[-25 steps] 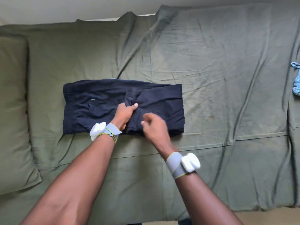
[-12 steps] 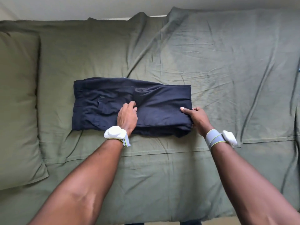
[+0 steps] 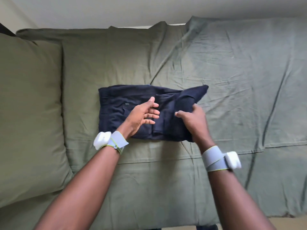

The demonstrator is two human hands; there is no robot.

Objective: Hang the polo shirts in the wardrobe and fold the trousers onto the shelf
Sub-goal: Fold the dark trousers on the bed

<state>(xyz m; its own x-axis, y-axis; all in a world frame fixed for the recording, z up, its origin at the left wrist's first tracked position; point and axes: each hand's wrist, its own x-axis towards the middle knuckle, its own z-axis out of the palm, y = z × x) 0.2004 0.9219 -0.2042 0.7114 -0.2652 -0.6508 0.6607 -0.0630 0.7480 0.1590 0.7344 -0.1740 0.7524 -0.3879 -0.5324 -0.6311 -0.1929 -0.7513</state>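
trousers (image 3: 132, 112): navy, already folded down to a chunky rectangle, lying on the bed (image 3: 232, 67) about mid-scene, long axis running left to right

right hand (image 3: 192, 120): fingers curled round the right end of the trousers, that end is lifted off the sheet and tipped toward the left, a corner of it sticking up at the far right

left hand (image 3: 144, 115): spread, fingers straight and pointing right, lying on the middle of the trousers. Can't tell how hard it's pressing, looks like it's just marking the crease

key relation: the lifted end is right of the left hand, and the flat half is left of it, so the fold has to swing leftward over those fingertips. Right hand is the one doing the carrying, left is basically the hinge

step, my guess: final halving fold, then it still has to go to the shelf, which isn't in view

watch out: left fingers need to slide out leftward or toward the near edge before the flap lands, or they get sandwiched and drag the layers crooked. Thick stack too, so it'll probably want a pat down

pillow (image 3: 28, 113): big green one at the left, well apart from the trousers

wristbands (image 3: 118, 141): grey strap with a white pod on each wrist

polo shirts: none in view
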